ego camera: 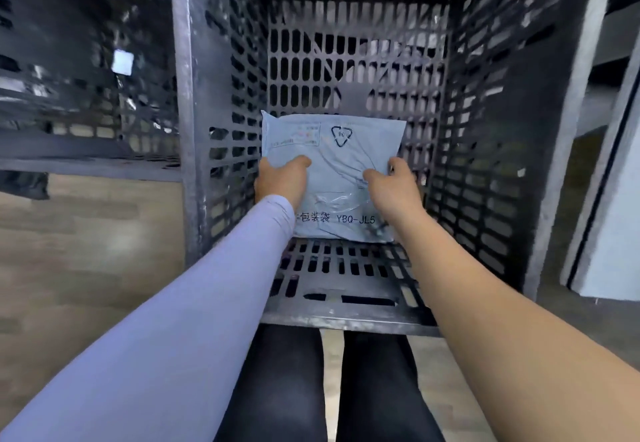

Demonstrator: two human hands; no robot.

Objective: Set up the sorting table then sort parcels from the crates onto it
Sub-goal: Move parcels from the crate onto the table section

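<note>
A pale blue plastic mailer parcel with a recycling mark and black printed text lies deep inside a dark perforated metal crate. Both my arms reach down into the crate. My left hand grips the parcel's left edge, thumb on top. My right hand grips its right edge, thumb on the front face. The parcel's lower left corner is hidden behind my left sleeve.
A second perforated crate stands to the left, with dark bags and a white label visible through its wall. Wooden floor lies at the left. A white and grey upright structure stands at the right. My legs are below the crate's near rim.
</note>
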